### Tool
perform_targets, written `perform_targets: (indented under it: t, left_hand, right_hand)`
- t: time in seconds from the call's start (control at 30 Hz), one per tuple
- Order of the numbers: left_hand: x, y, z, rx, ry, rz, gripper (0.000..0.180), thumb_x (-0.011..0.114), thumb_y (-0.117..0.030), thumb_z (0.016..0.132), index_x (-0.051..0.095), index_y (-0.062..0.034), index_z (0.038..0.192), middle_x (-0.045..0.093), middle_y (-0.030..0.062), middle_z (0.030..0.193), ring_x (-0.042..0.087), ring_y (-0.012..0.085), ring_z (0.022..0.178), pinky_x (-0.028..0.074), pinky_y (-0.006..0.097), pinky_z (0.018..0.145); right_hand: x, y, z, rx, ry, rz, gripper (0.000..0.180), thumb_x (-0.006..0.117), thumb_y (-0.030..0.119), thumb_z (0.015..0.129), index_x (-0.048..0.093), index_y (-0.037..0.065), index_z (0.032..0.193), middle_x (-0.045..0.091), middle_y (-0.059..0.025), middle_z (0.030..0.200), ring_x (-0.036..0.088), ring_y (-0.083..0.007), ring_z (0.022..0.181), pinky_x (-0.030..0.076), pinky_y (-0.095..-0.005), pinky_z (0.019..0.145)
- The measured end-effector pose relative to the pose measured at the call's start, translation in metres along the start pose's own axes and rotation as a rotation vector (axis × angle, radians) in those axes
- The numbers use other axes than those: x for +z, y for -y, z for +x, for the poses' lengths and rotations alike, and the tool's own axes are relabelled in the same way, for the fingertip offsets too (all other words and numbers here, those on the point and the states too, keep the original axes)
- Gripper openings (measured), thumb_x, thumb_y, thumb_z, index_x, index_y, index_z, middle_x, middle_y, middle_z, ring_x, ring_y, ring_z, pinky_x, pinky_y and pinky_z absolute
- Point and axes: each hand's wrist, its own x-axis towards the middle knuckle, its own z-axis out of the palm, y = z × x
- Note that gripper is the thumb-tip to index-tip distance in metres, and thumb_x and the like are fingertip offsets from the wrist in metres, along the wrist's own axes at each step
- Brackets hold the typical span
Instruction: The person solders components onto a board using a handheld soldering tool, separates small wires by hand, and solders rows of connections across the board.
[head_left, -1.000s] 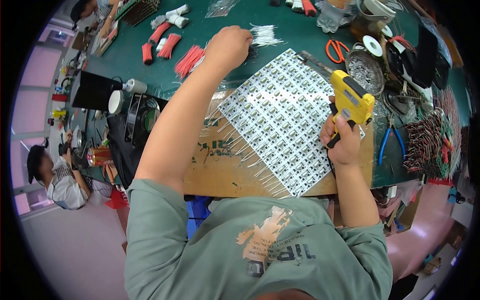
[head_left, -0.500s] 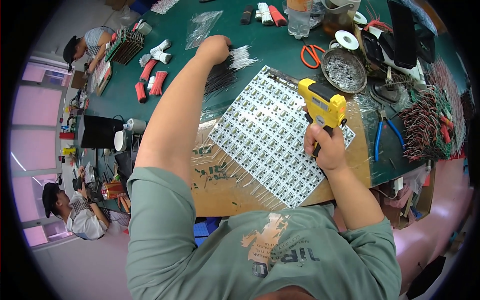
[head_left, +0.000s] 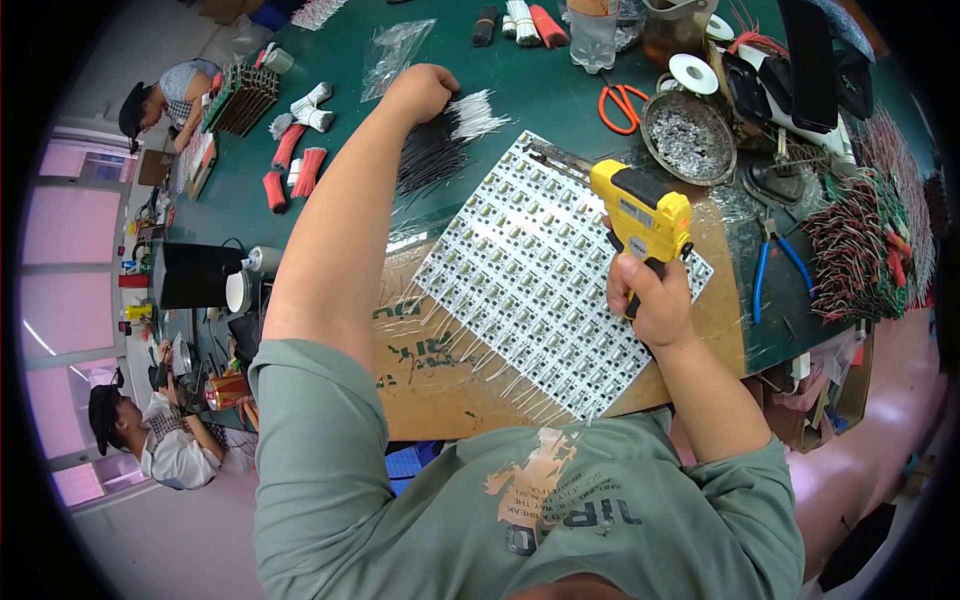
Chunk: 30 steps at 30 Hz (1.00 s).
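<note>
In my right hand (head_left: 650, 295) is a yellow and black soldering gun (head_left: 640, 210), gripped by its handle. Its long metal nose (head_left: 560, 158) points up and left over the far edge of a white panel of circuit boards (head_left: 530, 270). White wire ends stick out along the panel's near left edge. My left hand (head_left: 422, 92) reaches far out to a loose pile of wires, black (head_left: 430, 155) and white (head_left: 475, 115). Its fingers are curled and mostly turned away from view, so whatever is in them is hidden.
Orange-handled scissors (head_left: 622, 108), a metal dish of solder scraps (head_left: 690, 138) and blue-handled pliers (head_left: 770, 270) lie at right, by wired boards (head_left: 860, 245). Wire bundles (head_left: 308, 170) and a plastic bag (head_left: 395, 55) lie at left. Two people sit farther left.
The view has shifted slightly. My left hand stays at the wire pile, and my right hand still holds the soldering gun over the panel in nearly the same place.
</note>
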Motion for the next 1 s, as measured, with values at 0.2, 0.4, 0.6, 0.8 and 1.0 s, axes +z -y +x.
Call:
perform_targets:
  t: [0.2, 0.4, 0.6, 0.8, 1.0]
  left_hand:
    - [-0.007, -0.018, -0.004, 0.123, 0.089, 0.179, 0.025, 0.068, -0.021, 0.077, 0.072, -0.0093, 0.099, 0.07, 0.0118, 0.097, 0.066, 0.029, 0.089, 0.051, 0.038, 0.08]
    - [0.01, -0.028, -0.004, 0.12, -0.008, 0.506, 0.019, 0.063, -0.019, 0.078, 0.072, -0.0076, 0.09, 0.069, 0.0138, 0.094, 0.065, 0.0322, 0.091, 0.052, 0.042, 0.078]
    - [0.018, -0.041, -0.013, 0.203, -0.096, 0.657, 0.017, 0.056, -0.009, 0.077, 0.07, -0.0053, 0.085, 0.069, 0.0135, 0.095, 0.065, 0.0315, 0.092, 0.053, 0.043, 0.075]
    - [0.013, -0.032, -0.019, 0.144, -0.095, 0.484, 0.022, 0.06, -0.019, 0.076, 0.071, -0.0076, 0.091, 0.068, 0.0158, 0.091, 0.065, 0.033, 0.088, 0.053, 0.042, 0.078]
    - [0.002, -0.031, -0.025, 0.117, -0.081, 0.285, 0.025, 0.063, -0.022, 0.075, 0.07, -0.0062, 0.093, 0.069, 0.0157, 0.091, 0.065, 0.0332, 0.086, 0.051, 0.041, 0.078]
  right_hand:
    - [-0.003, -0.004, 0.0, 0.008, -0.002, 0.004, 0.027, 0.06, 0.019, 0.087, 0.052, -0.001, 0.104, 0.052, -0.0007, 0.064, 0.048, -0.0088, 0.052, 0.041, -0.0237, 0.048]
    - [0.0, -0.003, 0.0, 0.007, -0.014, 0.027, 0.029, 0.061, 0.019, 0.088, 0.053, -0.001, 0.107, 0.052, -0.0007, 0.064, 0.048, -0.0083, 0.052, 0.041, -0.0233, 0.048]
    - [-0.001, -0.004, -0.001, 0.022, -0.022, 0.008, 0.029, 0.061, 0.02, 0.089, 0.054, -0.001, 0.107, 0.052, -0.0002, 0.063, 0.048, -0.0076, 0.051, 0.039, -0.0227, 0.047]
    - [-0.001, -0.004, 0.001, 0.015, -0.022, -0.03, 0.025, 0.061, 0.022, 0.089, 0.054, 0.0, 0.099, 0.051, 0.0006, 0.06, 0.047, -0.0072, 0.049, 0.037, -0.0223, 0.046]
    - [-0.003, -0.005, 0.001, 0.001, -0.01, -0.039, 0.023, 0.061, 0.023, 0.089, 0.054, 0.002, 0.095, 0.05, 0.0012, 0.058, 0.047, -0.007, 0.049, 0.037, -0.0224, 0.046]
